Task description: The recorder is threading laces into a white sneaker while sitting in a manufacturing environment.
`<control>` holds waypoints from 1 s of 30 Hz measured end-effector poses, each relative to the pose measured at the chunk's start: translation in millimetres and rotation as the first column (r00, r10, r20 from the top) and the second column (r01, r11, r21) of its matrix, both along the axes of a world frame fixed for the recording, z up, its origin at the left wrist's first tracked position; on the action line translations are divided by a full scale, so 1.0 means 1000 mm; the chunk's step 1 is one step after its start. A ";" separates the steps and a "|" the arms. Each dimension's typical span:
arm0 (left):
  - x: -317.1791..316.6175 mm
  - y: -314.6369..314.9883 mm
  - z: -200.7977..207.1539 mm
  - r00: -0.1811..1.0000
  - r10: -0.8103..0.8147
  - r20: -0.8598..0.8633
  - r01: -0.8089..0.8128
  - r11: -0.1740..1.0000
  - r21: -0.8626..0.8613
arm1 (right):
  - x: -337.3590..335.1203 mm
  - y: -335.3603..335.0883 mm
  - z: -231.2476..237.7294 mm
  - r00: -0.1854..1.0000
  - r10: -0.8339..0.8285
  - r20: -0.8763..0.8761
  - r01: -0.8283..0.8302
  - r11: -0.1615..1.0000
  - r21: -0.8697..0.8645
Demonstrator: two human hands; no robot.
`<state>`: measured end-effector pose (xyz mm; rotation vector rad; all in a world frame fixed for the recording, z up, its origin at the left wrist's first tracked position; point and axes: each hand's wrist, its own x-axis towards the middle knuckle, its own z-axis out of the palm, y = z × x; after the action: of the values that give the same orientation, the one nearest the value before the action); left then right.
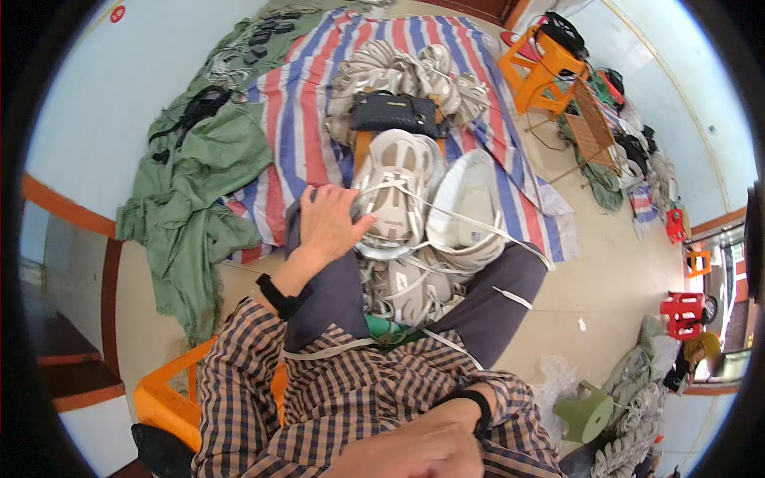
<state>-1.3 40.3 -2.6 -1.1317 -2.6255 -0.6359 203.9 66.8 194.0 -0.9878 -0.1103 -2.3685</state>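
Note:
My left hand (328, 221) lies against the left side of a beige and white sneaker (392, 209), fingers stretched out and thumb at its edge; it grips nothing. White laces are threaded in that sneaker's front, and one long lace (472, 217) trails right across my thigh. Beside it, a second pale shoe (466, 203) shows its inside. More beige sneakers (406, 287) with loose laces sit between my knees. My right hand (414, 450) is held close to my body at the lower edge; its fingers are blurred and partly cut off, so their pose is hidden.
Ahead, a dark bag (394, 113) sits before a heap of beige shoes (382, 72) on a striped sheet (299, 119). Green cloth (199, 167) lies left. Orange stools (546, 68) and a green stool (586, 410) stand right; shoe piles line the right wall.

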 end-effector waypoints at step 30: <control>-0.030 0.064 0.001 0.983 -0.185 -0.013 0.185 0.979 0.080 | -0.095 0.166 -0.212 0.008 -0.783 0.622 0.391 0.575 0.718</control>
<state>-31.0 103.8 -1.9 -1.3614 -2.4840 -0.7665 109.2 233.3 -17.8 0.9472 0.4328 -3.2638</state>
